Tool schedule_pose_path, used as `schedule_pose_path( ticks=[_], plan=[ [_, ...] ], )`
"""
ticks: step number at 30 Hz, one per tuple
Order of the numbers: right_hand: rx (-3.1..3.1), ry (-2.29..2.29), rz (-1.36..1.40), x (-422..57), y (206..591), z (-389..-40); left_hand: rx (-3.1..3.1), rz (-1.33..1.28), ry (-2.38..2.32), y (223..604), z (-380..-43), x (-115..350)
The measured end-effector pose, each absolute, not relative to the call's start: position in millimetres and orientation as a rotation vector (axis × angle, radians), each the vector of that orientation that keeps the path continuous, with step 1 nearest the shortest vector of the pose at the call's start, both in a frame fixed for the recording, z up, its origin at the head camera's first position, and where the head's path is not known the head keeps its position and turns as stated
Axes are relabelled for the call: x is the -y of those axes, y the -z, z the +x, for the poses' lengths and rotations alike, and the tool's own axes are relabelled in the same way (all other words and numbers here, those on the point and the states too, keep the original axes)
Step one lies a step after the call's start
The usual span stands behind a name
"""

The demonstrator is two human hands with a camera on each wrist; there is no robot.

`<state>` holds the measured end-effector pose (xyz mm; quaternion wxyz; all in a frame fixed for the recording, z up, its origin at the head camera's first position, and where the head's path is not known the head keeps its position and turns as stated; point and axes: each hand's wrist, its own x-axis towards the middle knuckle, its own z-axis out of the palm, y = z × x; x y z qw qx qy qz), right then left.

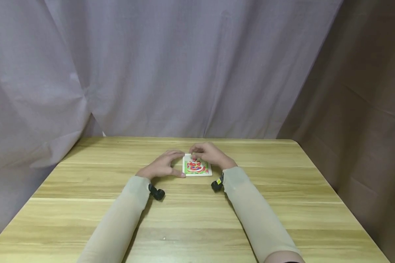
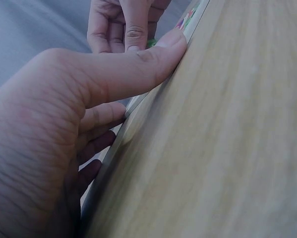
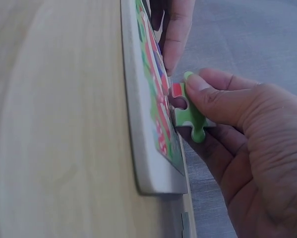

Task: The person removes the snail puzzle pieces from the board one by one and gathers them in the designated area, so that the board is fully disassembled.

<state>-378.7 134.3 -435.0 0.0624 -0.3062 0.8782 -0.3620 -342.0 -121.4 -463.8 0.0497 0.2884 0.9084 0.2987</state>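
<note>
A small square jigsaw puzzle in a white-bordered tray [image 1: 197, 174] lies flat on the table, with a red, white and green picture in it. My left hand [image 1: 162, 165] holds the tray at its left side, the thumb [image 2: 163, 54] at the near corner and the fingers along toward the far corner. Above the tray's far part, my right hand [image 1: 211, 153] pinches a green puzzle piece [image 3: 198, 119] with a red corner between thumb and fingers. The piece stands tilted up from the picture, its lower edge close to the surface. The right hand covers the tray's far right part.
The wooden table [image 1: 197, 226] extends around the tray on all sides. A grey curtain [image 1: 184, 73] hangs behind the table, with a darker brown one [image 1: 365, 109] at the right. Small black wrist cameras [image 1: 157, 192] sit on both wrists, over pale sleeves [image 1: 118, 219].
</note>
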Motion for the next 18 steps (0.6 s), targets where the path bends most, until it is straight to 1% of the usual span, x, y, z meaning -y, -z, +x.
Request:
schedule_pose_path(
  ticks=[11, 18],
  plan=[
    [-2.67, 1.134, -0.877, -143.5, 436.5, -385.5, -2.759, 0.874, -0.897, 460.0, -340.8, 118.7],
    [-2.714, 1.183, -0.825, -165.9, 438.9, -387.2, -2.773, 0.896, -0.874, 461.2, -341.0, 117.2]
  ],
)
